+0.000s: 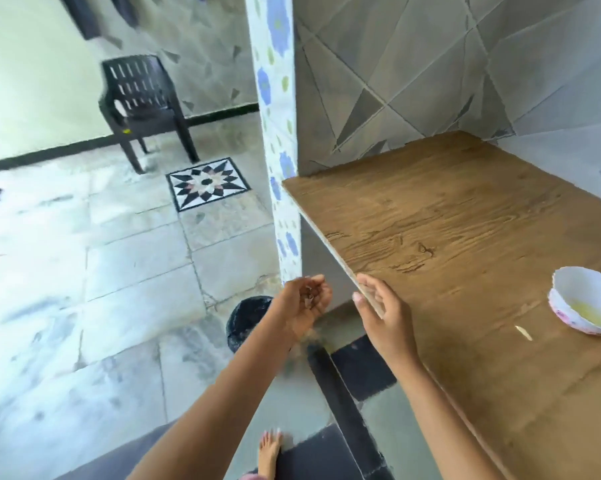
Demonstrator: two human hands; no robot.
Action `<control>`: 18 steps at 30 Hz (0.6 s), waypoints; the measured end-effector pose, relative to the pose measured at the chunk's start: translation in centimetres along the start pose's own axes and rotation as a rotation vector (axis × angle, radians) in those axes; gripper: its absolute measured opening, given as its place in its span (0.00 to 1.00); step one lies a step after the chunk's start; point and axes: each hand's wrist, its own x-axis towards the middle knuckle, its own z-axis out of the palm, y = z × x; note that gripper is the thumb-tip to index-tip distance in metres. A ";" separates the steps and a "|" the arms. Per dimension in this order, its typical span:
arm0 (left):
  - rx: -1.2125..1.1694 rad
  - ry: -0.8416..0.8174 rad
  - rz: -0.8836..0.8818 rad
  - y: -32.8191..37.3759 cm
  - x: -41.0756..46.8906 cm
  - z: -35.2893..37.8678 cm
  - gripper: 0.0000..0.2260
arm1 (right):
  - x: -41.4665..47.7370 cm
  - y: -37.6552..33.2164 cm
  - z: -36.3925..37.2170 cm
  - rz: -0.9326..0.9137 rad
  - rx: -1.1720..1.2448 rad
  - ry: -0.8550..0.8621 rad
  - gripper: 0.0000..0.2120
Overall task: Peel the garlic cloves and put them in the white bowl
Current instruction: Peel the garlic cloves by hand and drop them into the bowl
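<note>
My left hand [307, 295] is cupped palm-up past the counter's left edge, above a dark bin [245, 318] on the floor, and holds brownish garlic skins. My right hand [384, 306] lies open at the wooden counter's front-left edge, fingers straight along the rim. The white bowl [569, 292] with a pink-patterned outside stands at the right of the counter, with pale yellow peeled cloves inside. A small pale sliver [523, 332] lies on the counter just left of the bowl.
The wooden counter [448, 220] runs back to a grey tiled wall. A floral-tiled pillar [278, 133] stands at its left corner. A dark plastic chair [143, 105] is far back on the floor. My bare foot [269, 452] is below.
</note>
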 end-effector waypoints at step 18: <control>0.028 0.473 -0.103 12.7 29.5 -27.6 0.06 | 14.8 16.6 35.5 0.382 -0.032 -0.344 0.12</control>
